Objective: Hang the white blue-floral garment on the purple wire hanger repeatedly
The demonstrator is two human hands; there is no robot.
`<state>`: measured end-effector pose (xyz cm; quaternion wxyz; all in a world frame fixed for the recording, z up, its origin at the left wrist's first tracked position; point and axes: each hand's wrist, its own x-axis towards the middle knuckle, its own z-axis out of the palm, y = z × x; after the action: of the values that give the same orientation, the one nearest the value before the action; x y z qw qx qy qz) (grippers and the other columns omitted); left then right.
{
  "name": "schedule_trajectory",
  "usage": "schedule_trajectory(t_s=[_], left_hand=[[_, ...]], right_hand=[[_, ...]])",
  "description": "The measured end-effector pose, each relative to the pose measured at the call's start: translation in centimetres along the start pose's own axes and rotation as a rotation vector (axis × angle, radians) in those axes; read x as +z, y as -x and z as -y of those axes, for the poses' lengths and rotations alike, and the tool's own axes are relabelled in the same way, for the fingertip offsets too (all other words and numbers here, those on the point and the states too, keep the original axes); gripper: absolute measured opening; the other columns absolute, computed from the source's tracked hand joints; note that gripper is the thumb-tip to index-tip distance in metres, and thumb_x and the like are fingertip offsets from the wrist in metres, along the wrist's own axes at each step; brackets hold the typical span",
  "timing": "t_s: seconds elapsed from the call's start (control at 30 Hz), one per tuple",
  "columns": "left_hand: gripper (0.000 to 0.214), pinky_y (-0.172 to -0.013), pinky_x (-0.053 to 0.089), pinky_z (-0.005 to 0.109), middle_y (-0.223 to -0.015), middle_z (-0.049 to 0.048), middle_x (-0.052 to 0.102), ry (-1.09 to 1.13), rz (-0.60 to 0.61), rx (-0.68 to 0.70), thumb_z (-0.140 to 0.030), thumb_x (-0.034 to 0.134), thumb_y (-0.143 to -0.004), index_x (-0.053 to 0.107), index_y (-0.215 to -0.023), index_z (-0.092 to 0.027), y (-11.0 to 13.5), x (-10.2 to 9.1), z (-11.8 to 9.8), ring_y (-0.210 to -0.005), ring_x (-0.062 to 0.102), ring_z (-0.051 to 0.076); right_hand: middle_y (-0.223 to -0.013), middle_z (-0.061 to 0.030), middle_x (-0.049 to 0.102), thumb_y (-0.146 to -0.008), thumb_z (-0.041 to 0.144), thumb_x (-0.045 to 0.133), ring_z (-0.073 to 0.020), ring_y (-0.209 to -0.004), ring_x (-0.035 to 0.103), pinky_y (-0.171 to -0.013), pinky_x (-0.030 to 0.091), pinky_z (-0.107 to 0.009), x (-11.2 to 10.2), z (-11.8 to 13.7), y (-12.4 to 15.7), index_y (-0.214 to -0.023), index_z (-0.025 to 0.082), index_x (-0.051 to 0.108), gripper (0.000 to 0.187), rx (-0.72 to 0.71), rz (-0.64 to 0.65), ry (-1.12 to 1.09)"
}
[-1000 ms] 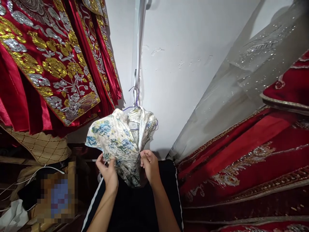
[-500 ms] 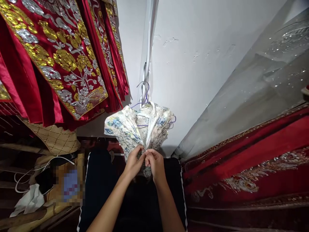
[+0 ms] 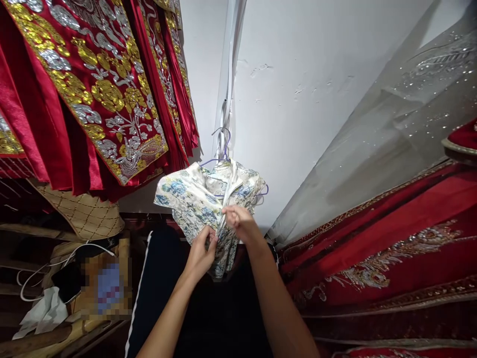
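Note:
A short-sleeved floral blouse (image 3: 186,191), cream with blue and yellow flowers, hangs on a purple hanger (image 3: 227,144) against the wall in front of me. Its neck opening gapes, and the lower part falls towards my lap. My left hand (image 3: 203,248) pinches the fabric low on the front opening. Higher up the same opening is my right hand (image 3: 240,221), its fingers closed in a pinch at the edge. The small part between those fingertips is too small to make out.
Red garments with gold and silver embroidery (image 3: 108,94) hang at upper left. On the right are red beaded cloth (image 3: 372,238) and a sheer glittery cover (image 3: 402,109). A wooden rack (image 3: 124,248) at lower left bears a phone (image 3: 69,281), a white cable and crumpled tissue (image 3: 46,308).
My right hand has moved up along the front opening, away from my left hand, which has shifted slightly down. The blouse front lies flatter and straighter below my right hand.

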<state>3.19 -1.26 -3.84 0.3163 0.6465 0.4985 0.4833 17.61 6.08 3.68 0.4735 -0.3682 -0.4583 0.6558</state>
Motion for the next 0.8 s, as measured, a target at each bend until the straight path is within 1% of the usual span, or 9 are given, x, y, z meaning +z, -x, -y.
schedule_trajectory(t_s=[0.1,0.17,0.3,0.4,0.47,0.53,0.6,0.67,0.8], left_hand=[[0.015,-0.069,0.037,0.025,-0.076,-0.002,0.049,-0.048,0.036,-0.02,-0.031,0.047,-0.095,0.047,-0.082,-0.021,-0.3,-0.6,0.7,-0.073,0.05,0.015],[0.016,-0.068,0.037,0.025,-0.074,-0.0024,0.049,-0.061,0.054,-0.021,-0.03,0.047,-0.095,0.047,-0.081,-0.021,-0.4,-0.9,1.2,-0.07,0.049,0.015],[0.015,-0.069,0.04,0.026,-0.075,-0.0015,0.054,-0.047,0.059,0.016,-0.031,0.051,-0.094,0.053,-0.083,-0.021,-0.9,-1.5,0.8,-0.072,0.052,0.015],[0.011,-0.078,0.045,0.027,-0.089,0.0013,0.063,0.031,0.005,0.095,-0.03,0.056,-0.094,0.059,-0.101,-0.022,-2.7,-2.3,-1.7,-0.083,0.059,0.016],[0.027,-0.084,0.046,0.028,-0.098,0.0028,0.066,0.072,-0.068,0.198,-0.028,0.056,-0.095,0.056,-0.121,-0.024,-4.8,-3.2,-4.5,-0.09,0.062,0.017],[0.035,-0.086,0.046,0.029,-0.103,0.0039,0.066,0.048,-0.133,0.317,-0.027,0.054,-0.096,0.052,-0.132,-0.025,-7.0,-4.2,-7.5,-0.093,0.062,0.017],[0.027,-0.084,0.047,0.028,-0.103,0.0041,0.068,-0.041,-0.142,0.408,-0.027,0.054,-0.096,0.06,-0.123,-0.024,-8.9,-5.0,-10.2,-0.091,0.063,0.017],[0.017,-0.079,0.046,0.028,-0.095,0.0034,0.068,-0.148,-0.112,0.465,-0.028,0.054,-0.096,0.066,-0.105,-0.021,-9.9,-5.4,-11.9,-0.086,0.062,0.016],[0.017,-0.077,0.044,0.028,-0.085,0.0027,0.065,-0.288,-0.12,0.515,-0.028,0.05,-0.098,0.063,-0.091,-0.019,-9.6,-5.0,-12.9,-0.081,0.06,0.017]], right_hand=[[-0.042,0.0097,0.034,-0.075,0.025,0.061,-0.005,-0.037,0.019,-0.036,0.018,-0.019,0.2,4.4,-2.7,-0.071,0.015,0.065,0.011,-0.069,0.019,-0.148],[-0.041,0.0102,0.032,-0.074,0.024,0.06,-0.0049,-0.036,0.018,-0.035,0.017,-0.019,0.5,6.3,-3.6,-0.072,0.015,0.064,0.01,-0.145,-0.014,-0.207],[-0.041,0.0065,0.043,-0.075,0.028,0.06,-0.0049,-0.035,0.029,-0.036,0.018,-0.019,1.6,6.4,-2.7,-0.069,0.016,0.063,0.014,-0.293,-0.156,-0.121],[-0.041,0.0034,0.051,-0.076,0.03,0.058,-0.0051,-0.036,0.034,-0.038,0.019,-0.019,2.5,5.2,-1.1,-0.064,0.016,0.064,0.02,-0.335,-0.2,0.037],[-0.04,0.0028,0.051,-0.076,0.029,0.055,-0.0057,-0.036,0.036,-0.039,0.02,-0.019,2.9,5.2,-0.4,-0.06,0.016,0.064,0.022,-0.354,-0.183,0.119],[-0.04,0.0025,0.052,-0.076,0.026,0.053,-0.0067,-0.036,0.038,-0.04,0.022,-0.02,3.0,5.8,0.1,-0.059,0.016,0.064,0.022,-0.394,-0.145,0.181],[-0.041,0.0025,0.052,-0.075,0.024,0.052,-0.0077,-0.038,0.04,-0.042,0.024,-0.022,2.8,6.6,0.3,-0.059,0.016,0.064,0.021,-0.457,-0.12,0.236],[-0.042,0.0029,0.051,-0.074,0.024,0.053,-0.0086,-0.04,0.041,-0.044,0.027,-0.022,2.4,7.0,0.4,-0.059,0.017,0.064,0.02,-0.514,-0.123,0.268],[-0.046,0.0033,0.05,-0.076,0.026,0.053,-0.0097,-0.044,0.041,-0.048,0.031,-0.023,2.0,5.7,-0.1,-0.057,0.019,0.06,0.021,-0.549,-0.128,0.261]])
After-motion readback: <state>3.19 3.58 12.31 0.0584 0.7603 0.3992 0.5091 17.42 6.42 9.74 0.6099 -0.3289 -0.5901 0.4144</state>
